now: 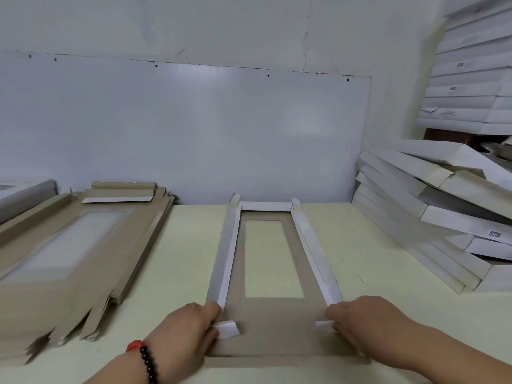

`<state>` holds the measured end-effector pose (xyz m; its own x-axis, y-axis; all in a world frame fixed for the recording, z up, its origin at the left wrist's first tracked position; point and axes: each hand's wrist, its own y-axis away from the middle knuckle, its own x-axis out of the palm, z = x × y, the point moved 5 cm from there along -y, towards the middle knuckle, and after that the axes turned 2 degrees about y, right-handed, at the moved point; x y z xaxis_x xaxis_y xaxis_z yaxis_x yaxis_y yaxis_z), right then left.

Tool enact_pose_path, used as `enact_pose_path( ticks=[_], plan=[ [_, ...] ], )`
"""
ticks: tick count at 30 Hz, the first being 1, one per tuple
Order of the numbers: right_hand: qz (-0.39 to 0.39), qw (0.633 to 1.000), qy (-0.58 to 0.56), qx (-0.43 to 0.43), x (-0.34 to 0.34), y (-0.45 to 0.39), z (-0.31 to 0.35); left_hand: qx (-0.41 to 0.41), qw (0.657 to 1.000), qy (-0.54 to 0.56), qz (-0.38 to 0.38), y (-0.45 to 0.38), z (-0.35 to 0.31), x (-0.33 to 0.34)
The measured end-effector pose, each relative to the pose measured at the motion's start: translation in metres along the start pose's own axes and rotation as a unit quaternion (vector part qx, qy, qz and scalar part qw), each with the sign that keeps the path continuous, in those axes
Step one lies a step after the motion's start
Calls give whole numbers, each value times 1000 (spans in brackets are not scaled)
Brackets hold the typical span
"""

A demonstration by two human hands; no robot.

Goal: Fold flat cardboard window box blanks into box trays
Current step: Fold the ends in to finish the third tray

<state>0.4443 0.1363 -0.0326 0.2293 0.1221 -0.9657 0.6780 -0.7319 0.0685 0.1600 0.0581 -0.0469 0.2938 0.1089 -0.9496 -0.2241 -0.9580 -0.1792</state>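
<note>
Head view: grey-brown cardboard window blank [273,273] centred on pale-green table [188,245], left hand [188,331] and right hand [363,325] pinching white near-corner tabs [228,328]; uneven pressure may spring side walls [223,259] flat.

Your half-folded window box blank [273,322]

It lies brown side up before you, long side walls and far end wall raised with white faces showing, clear window central, near end flap flat, small white corner tabs turned inward.
</note>
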Motion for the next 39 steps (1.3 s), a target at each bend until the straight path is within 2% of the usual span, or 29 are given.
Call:
enact_pose_path(
  ticks=[3,7,11,13,15,18,22,25,27,29,32,34,35,36,37,39],
  plan=[
    [13,1000,-12,5,0,1,0,18,999,-30,-17,-5,-1,1],
    [15,1000,19,3,-4,0,4,32,999,8,-19,-12,-4,-1],
    [-73,997,-4,-8,-10,-2,5,18,999,25,-8,-17,-2,-1],
    [-48,998,-27,7,-8,-4,4,3,999,50,-8,-20,-2,0],
    [-34,996,-83,14,-7,-5,-1,-19,997,79,-18,-19,-1,-1],
    [-60,973,-220,47,-10,-2,-11,-17,994,108,-28,-15,0,-2],
    [-72,951,-297,46,-11,7,-18,21,989,138,-53,-9,-4,-7],
    [-104,940,-326,8,-7,17,-22,45,983,152,-90,-4,-5,-9],
    [-134,938,-317,-33,-7,24,-20,80,980,139,-114,0,-7,-8],
    [-165,948,-259,-81,-11,30,-16,106,979,130,-118,4,-7,-6],
    [-150,969,-159,-116,-17,38,-11,131,973,141,-129,10,-1,-6],
    [-139,974,-127,-125,-16,40,-8,112,974,143,-137,7,5,1],
    [-141,974,-115,-135,-13,41,-7,74,974,163,-140,6,14,5],
    [-140,976,-96,-136,-13,41,-5,79,980,141,-120,12,21,18],
    [-149,976,-76,-139,-12,40,-6,47,986,107,-121,11,24,20],
    [-153,978,-61,-130,-11,38,-9,142,988,60,-25,13,17,26]
  ],
)
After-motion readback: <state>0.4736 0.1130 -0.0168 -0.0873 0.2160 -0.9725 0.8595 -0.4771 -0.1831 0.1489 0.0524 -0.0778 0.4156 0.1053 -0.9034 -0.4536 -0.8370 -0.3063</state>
